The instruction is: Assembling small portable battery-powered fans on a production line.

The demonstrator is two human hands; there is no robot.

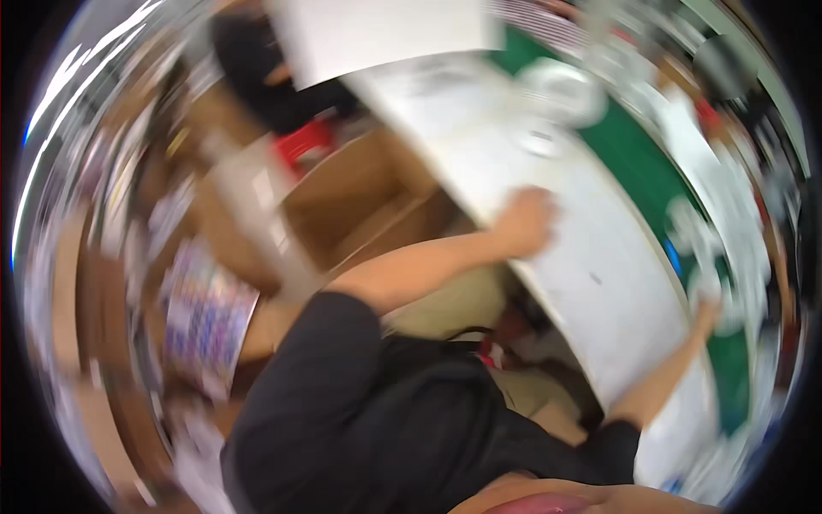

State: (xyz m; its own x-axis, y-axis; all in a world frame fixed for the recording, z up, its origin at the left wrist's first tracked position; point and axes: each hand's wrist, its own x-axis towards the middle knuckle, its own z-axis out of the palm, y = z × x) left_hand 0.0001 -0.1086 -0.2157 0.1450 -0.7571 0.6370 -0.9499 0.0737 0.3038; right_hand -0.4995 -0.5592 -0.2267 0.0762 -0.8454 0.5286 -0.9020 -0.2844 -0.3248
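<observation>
Motion blur runs through the whole picture. My left hand (527, 224) rests low over the white tabletop (591, 283) near its left edge, a rounded shape whose fingers are smeared. My right hand (708, 310) reaches out over the green strip (730, 377) along the table's right side. It meets a whitish, see-through piece (705, 278), too blurred to name; whether the fingers grip it does not show. Farther up the table, past my left hand, lie a small white disc (541, 140) and a larger round white thing (562, 92).
An open cardboard box (351, 201) stands left of the table, with a red object (304, 144) behind it. A person in dark clothing (244, 64) is at the upper left. A white panel (390, 34) covers the table's far end. A colourful printed pack (205, 317) lies among cartons.
</observation>
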